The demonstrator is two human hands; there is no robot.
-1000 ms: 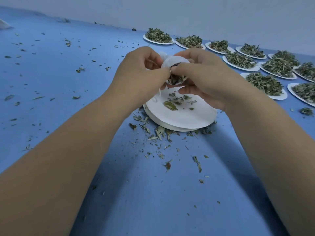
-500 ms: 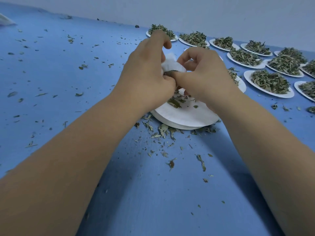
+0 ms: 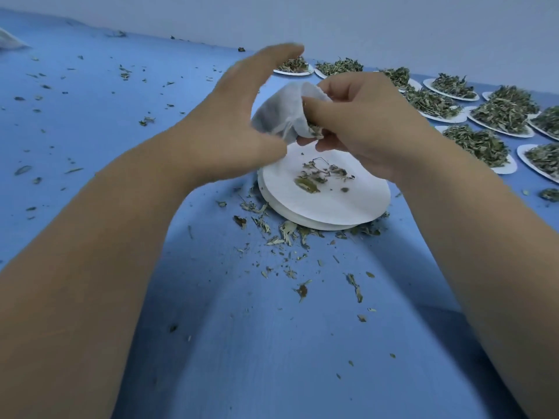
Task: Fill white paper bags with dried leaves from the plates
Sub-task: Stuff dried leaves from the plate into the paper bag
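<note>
Littering blue tabletop: leaf crumbs.

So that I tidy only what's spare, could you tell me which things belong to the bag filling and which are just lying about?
In use: white paper bag, pinched by the right hand; left hand, open beside it; near plate with few leaves; heaped leaf plates.
Lying about: leaf crumbs scattered on the blue table; unclear white thing, far left.

The left hand is blurred at its fingertips; the right hand hides the paper bag mouth; plates beyond it run off-frame.
</note>
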